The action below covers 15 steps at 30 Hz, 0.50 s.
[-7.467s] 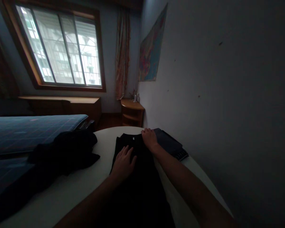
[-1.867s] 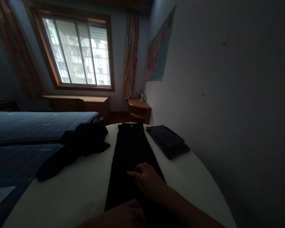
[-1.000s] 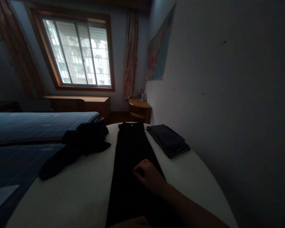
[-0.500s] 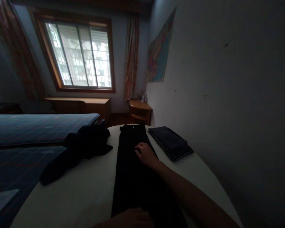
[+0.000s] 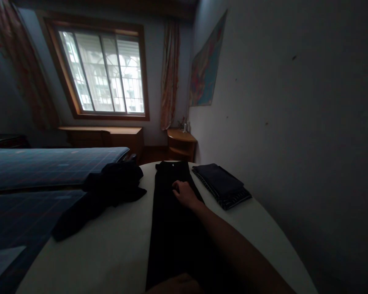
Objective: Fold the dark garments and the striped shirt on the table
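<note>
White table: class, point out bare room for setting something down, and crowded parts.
Bare table shows left of the long black garment, nearer than the crumpled dark clothing, and right of the right forearm, nearer than the folded stack. The far end is crowded, with all three close together.

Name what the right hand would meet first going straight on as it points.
Probably the flat black garment, which lies under the right hand and runs on ahead of it; depth is hard to judge, so contact is unclear.
</note>
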### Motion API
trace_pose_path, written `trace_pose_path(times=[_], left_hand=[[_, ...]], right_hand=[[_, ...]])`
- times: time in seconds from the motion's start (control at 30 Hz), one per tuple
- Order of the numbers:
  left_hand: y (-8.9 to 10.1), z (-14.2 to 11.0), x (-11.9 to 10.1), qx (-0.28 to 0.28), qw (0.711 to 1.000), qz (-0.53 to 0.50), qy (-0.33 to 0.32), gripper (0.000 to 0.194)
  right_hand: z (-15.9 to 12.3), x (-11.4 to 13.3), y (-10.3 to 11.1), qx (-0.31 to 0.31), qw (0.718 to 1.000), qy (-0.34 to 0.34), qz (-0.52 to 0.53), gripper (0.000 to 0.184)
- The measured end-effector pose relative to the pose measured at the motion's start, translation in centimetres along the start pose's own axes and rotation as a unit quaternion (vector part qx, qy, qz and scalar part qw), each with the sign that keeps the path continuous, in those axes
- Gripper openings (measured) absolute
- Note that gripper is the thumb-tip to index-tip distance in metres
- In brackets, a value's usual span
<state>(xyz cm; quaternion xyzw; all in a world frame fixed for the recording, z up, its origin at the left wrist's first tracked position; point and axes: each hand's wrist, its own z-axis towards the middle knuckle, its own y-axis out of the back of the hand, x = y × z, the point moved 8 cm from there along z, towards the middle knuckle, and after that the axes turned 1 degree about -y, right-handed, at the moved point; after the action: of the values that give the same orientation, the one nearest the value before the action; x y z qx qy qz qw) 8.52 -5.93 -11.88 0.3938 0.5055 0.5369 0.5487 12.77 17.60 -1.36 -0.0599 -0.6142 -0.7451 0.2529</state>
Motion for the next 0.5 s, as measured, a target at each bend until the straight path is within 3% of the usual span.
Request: trace_pose_path(times=[0.13, 0.23, 0.4, 0.5], left_hand=[[2.4, -0.5, -0.7, -0.003, 1.000, -0.011, -0.022, 0.030], [2.9, -0.9, -0.5, 0.014, 1.000, -0.024, -0.004, 0.032], [2.7, -0.5, -0.7, 0.032, 0.999, -0.031, 0.015, 0.029], [3.5, 0.1, -1.0, 0.020, 0.998, -0.050, 0.034, 0.030]], right_hand=[[-1.6, 0.0, 1.8, -0.011, 0.999, 0.028, 0.016, 0.027], [-4.1, -0.1, 2.7, 0.017, 0.998, 0.058, 0.017, 0.027], [-9.2, -1.0, 1.8, 0.111, 0.988, 0.103, -0.012, 0.048], [-10.7, -1.9, 1.3, 0.112, 0.989, 0.091, -0.016, 0.046]])
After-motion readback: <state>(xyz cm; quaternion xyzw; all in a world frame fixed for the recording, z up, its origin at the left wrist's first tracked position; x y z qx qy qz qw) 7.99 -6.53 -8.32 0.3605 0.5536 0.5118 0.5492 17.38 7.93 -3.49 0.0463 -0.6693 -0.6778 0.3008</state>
